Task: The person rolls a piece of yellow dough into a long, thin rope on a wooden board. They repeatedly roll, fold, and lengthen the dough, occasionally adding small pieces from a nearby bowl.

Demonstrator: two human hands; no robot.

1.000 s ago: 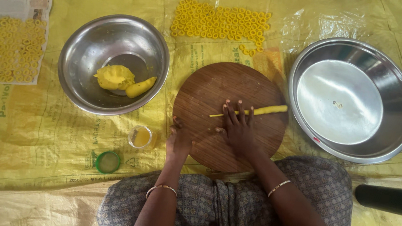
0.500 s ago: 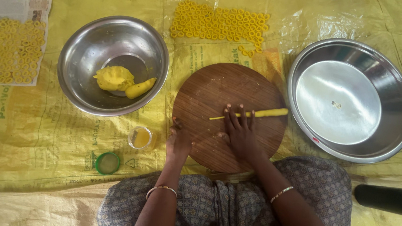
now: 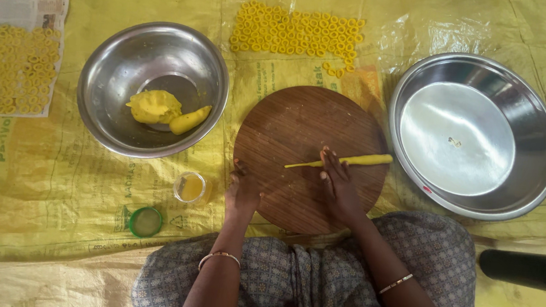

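a thin yellow dough rope (image 3: pixel 345 161) lies on the round wooden board (image 3: pixel 289 125), its long axis nearly left to right, the thick end tilted up toward the wide steel pan (image 3: pixel 541 142). the right hand (image 3: pixel 338 188) lies flat and open, fingertips on the rope's middle. the left hand (image 3: pixel 241 190) rests open on the board's near-left edge, well apart from the rope.

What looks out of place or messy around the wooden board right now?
Little stands out. The dough rope under the right hand is uneven, thick at one end and thin at the other. A tiny scrap lies in the otherwise bare pan. The left hand rests on the board's edge.
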